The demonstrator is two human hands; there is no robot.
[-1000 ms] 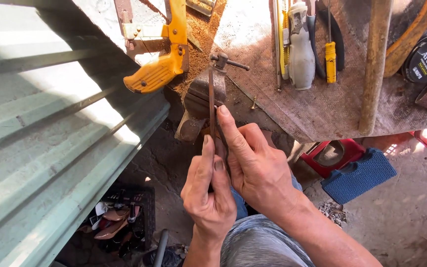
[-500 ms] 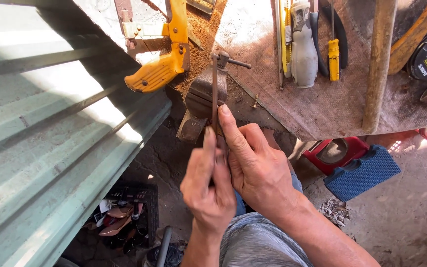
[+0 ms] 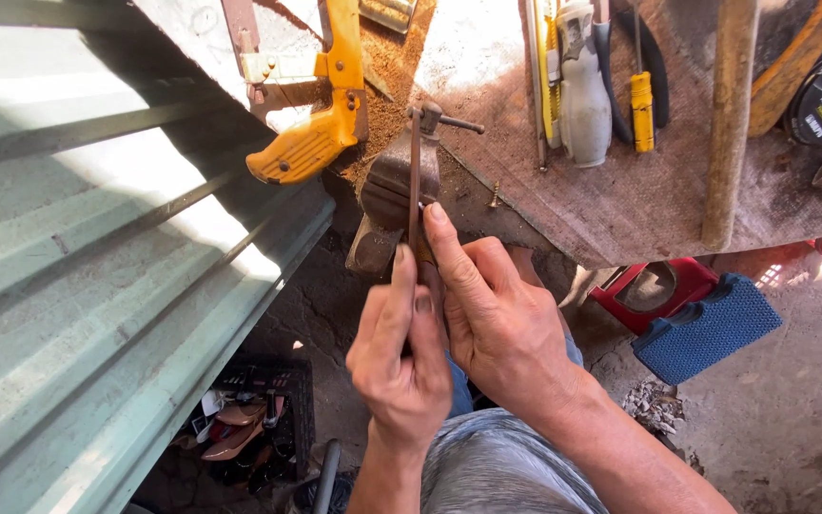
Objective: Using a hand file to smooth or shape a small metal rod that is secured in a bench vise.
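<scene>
At the vise [image 3: 400,190], left hand [image 3: 401,362], right hand [image 3: 501,328], fingers pinched closed on metal strip [image 3: 415,171].

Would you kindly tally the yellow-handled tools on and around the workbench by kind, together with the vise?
Yellow-handled saw by the workbench's sawdust-strewn edge: 1
Small yellow-handled screwdriver on the brown bench mat: 1
Rusty metal bench vise, clamping the thin metal strip that the left hand and right hand grip: 1
Total: 3
</scene>
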